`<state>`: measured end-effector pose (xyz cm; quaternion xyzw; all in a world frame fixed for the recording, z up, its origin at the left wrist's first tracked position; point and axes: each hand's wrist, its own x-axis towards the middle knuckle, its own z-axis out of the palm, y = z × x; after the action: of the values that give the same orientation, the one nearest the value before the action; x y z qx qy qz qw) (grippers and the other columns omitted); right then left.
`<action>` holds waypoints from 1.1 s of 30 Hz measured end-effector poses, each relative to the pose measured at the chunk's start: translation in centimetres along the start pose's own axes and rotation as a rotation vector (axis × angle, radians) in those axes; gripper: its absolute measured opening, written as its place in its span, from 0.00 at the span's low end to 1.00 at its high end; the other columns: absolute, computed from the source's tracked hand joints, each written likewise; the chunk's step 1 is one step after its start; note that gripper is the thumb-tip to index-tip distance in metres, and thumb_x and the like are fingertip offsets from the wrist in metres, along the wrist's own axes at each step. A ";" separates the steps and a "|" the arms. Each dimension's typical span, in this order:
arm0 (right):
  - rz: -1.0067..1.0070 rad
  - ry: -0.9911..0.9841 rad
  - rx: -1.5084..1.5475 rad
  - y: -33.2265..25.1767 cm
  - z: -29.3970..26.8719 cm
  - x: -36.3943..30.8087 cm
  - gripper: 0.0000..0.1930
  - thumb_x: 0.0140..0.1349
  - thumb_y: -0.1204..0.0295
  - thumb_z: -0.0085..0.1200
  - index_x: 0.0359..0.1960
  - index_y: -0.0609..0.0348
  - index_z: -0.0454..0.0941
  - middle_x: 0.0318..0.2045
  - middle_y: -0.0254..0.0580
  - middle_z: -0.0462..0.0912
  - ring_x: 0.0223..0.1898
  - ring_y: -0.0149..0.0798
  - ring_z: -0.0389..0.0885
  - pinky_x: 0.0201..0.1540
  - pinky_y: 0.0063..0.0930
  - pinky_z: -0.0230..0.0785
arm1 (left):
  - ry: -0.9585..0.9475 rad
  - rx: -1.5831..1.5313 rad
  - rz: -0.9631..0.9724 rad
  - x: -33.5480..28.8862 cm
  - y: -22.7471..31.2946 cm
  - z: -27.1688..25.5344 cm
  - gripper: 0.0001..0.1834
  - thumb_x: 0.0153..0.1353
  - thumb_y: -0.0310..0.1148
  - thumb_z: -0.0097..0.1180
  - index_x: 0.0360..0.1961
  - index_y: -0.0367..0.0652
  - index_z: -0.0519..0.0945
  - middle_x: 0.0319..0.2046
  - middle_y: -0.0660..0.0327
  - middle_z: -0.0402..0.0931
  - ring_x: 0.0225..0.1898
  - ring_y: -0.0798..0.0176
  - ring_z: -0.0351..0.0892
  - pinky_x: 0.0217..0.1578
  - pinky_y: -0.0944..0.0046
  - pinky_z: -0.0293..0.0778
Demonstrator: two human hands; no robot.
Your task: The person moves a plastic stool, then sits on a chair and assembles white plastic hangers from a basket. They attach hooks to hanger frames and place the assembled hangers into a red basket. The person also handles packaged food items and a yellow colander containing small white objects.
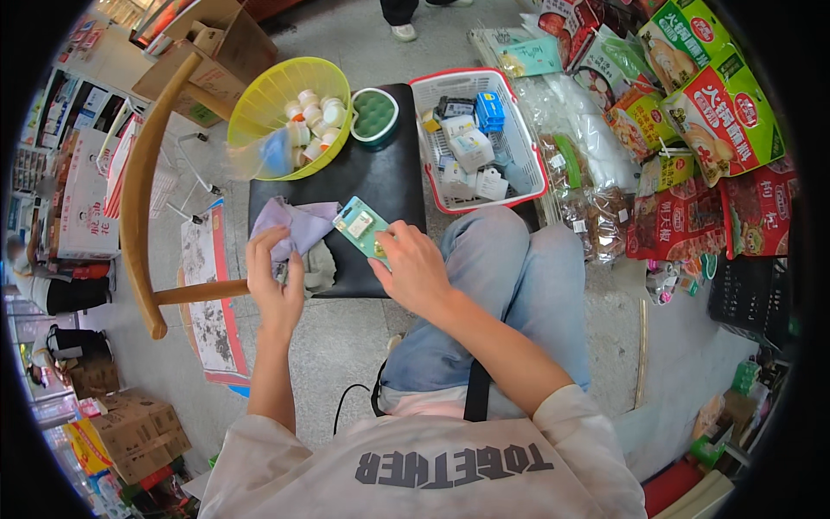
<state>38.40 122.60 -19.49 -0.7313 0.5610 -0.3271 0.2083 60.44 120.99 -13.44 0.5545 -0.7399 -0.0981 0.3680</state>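
Observation:
My right hand [417, 266] holds a teal-green carded pack [353, 216] with a small white item on its front, thumb and fingers pinching its near end over the black chair seat [402, 186]. To the left, my left hand [278, 285] is curled round the edge of a bunched purple cloth [298, 221]; part of that grip is hidden. Beneath the cloth lies a greyish cloth [320, 268]. Farther back on the seat, a yellow basket [251, 104] holds several small white tubs and something blue, blurred. Beside it stands a dark-rimmed bowl with a bumpy green inside [375, 114].
A white basket with a red rim [482, 208], holding several small boxed packs, stands right of the seat. Bagged food packets [718, 121] crowd the far right. The chair's wooden frame [138, 199] curves along the left. Cardboard boxes [138, 437] sit lower left. Someone's shoe [403, 33] shows at the top.

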 end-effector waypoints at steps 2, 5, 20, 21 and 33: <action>0.003 0.074 0.058 0.4 -2.0 -0.4 0.17 0.56 0.69 0.65 0.45 0.63 0.79 0.38 0.42 0.76 0.39 0.46 0.78 0.39 0.38 0.72 | -0.092 -0.229 0.198 2.2 6.8 0.5 0.15 0.51 0.17 0.56 0.42 0.37 0.76 0.43 0.51 0.78 0.45 0.52 0.79 0.48 0.57 0.73; 0.022 0.131 0.132 1.1 -3.7 -0.3 0.12 0.56 0.72 0.63 0.42 0.60 0.79 0.35 0.41 0.78 0.34 0.45 0.80 0.35 0.37 0.73 | -0.289 -0.461 0.378 4.8 15.1 -1.1 0.16 0.45 0.13 0.55 0.35 0.41 0.75 0.36 0.53 0.78 0.36 0.54 0.81 0.35 0.59 0.74; 0.403 0.121 0.063 13.4 -10.1 1.9 0.13 0.58 0.70 0.61 0.44 0.61 0.79 0.39 0.46 0.81 0.35 0.50 0.83 0.38 0.41 0.75 | -0.136 -0.636 0.322 9.3 22.8 5.6 0.13 0.39 0.23 0.57 0.31 0.37 0.74 0.23 0.52 0.75 0.18 0.55 0.73 0.17 0.62 0.68; 0.409 0.089 0.033 14.4 -9.5 1.9 0.14 0.58 0.70 0.61 0.44 0.61 0.79 0.39 0.46 0.82 0.36 0.51 0.83 0.39 0.42 0.75 | -0.206 -0.597 0.335 9.3 21.8 6.4 0.15 0.36 0.20 0.58 0.30 0.38 0.76 0.24 0.54 0.76 0.20 0.54 0.75 0.19 0.61 0.69; 0.489 -0.237 -0.061 20.2 -8.9 6.0 0.18 0.56 0.66 0.62 0.46 0.64 0.80 0.39 0.54 0.84 0.41 0.56 0.83 0.44 0.46 0.75 | -1.308 0.543 0.704 9.3 3.9 27.6 0.07 0.56 0.33 0.55 0.28 0.45 0.84 0.29 0.60 0.82 0.35 0.59 0.83 0.39 0.57 0.70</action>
<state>19.17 111.71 -25.34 -0.6131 0.7023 -0.1623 0.3232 38.45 106.88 -26.79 0.1880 -0.9361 -0.0982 -0.2806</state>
